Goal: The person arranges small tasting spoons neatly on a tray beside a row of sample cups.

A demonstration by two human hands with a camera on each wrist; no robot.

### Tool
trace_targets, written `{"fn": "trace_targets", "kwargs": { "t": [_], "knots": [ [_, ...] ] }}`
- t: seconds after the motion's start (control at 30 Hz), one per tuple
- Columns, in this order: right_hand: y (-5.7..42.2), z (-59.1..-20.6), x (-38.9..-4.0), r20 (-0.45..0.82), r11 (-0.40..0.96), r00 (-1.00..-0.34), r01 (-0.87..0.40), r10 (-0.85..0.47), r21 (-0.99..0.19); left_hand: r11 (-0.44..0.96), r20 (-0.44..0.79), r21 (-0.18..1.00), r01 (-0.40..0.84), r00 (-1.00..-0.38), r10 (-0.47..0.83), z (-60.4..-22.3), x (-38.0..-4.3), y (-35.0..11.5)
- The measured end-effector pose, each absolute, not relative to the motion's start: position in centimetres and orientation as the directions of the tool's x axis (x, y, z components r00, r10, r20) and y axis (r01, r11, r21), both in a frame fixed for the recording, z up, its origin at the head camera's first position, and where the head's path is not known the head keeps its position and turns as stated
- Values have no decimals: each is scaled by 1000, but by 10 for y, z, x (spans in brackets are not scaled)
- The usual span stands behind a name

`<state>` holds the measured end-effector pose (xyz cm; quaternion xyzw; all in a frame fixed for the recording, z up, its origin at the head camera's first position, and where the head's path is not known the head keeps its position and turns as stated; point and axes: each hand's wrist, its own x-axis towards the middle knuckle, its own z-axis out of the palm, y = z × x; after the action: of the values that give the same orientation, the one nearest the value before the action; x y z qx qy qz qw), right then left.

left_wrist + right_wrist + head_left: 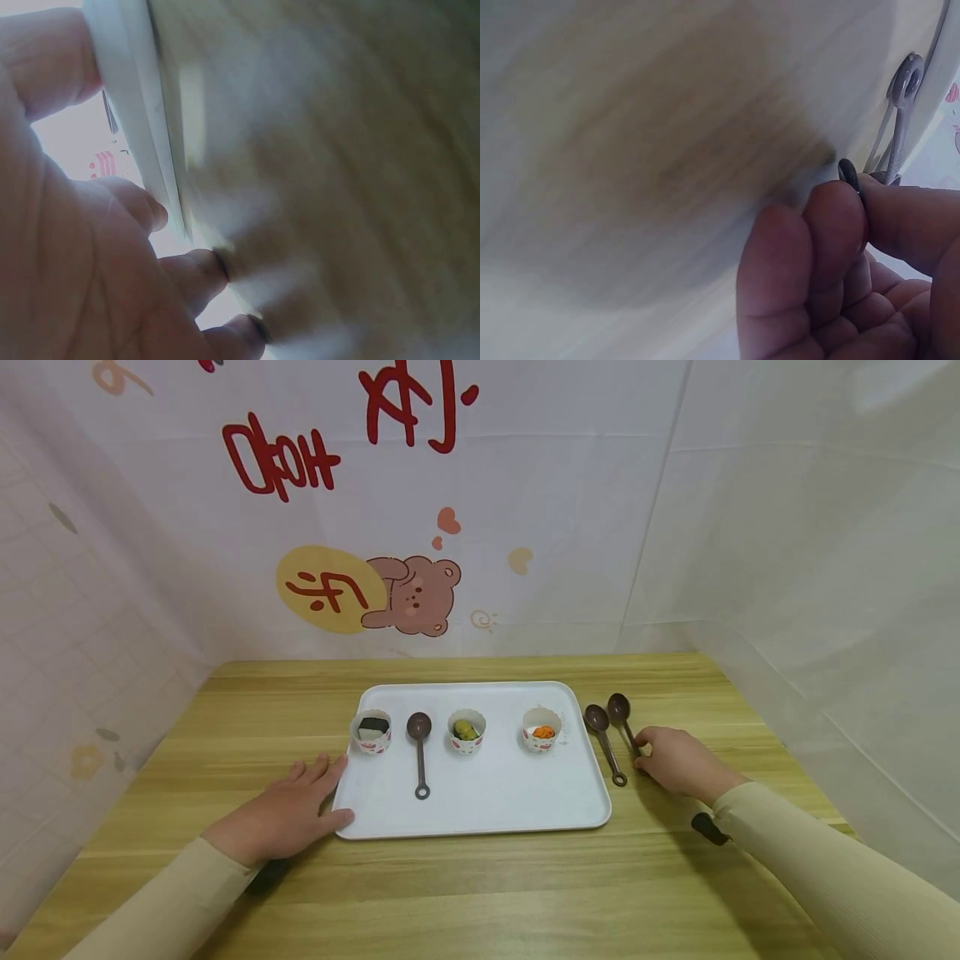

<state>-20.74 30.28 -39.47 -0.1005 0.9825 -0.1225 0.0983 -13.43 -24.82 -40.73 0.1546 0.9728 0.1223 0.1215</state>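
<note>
My right hand (682, 764) pinches the handle of a brown measuring spoon (619, 708) at the right of the white tray (480, 814). In the right wrist view the spoon's ring end (847, 172) pokes out between thumb and fingertips. Beside it a second brown measuring spoon (597, 720) lies along the tray's right edge. My left hand (288, 810) rests at the tray's left edge, fingers spread, thumb over the rim. On the tray lie a third brown measuring spoon (420, 752) and paper cups holding a black-and-white piece (373, 728), a green piece (466, 731) and an orange piece (543, 732).
The tray sits on a wood-grain table (480, 893). Behind it hangs a white cloth (562, 527) with red characters and a bear print, and cloth also closes off both sides. A dark band (708, 828) shows under the right wrist.
</note>
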Motion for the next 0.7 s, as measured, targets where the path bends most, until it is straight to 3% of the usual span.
{"fn": "trace_targets", "kwargs": {
  "t": [0.7],
  "knots": [
    [292,-386,-205,-161,920,-964,-144,-214,-364,920,-198,285,268,-923,331,-405,-133,-248]
  ]
}}
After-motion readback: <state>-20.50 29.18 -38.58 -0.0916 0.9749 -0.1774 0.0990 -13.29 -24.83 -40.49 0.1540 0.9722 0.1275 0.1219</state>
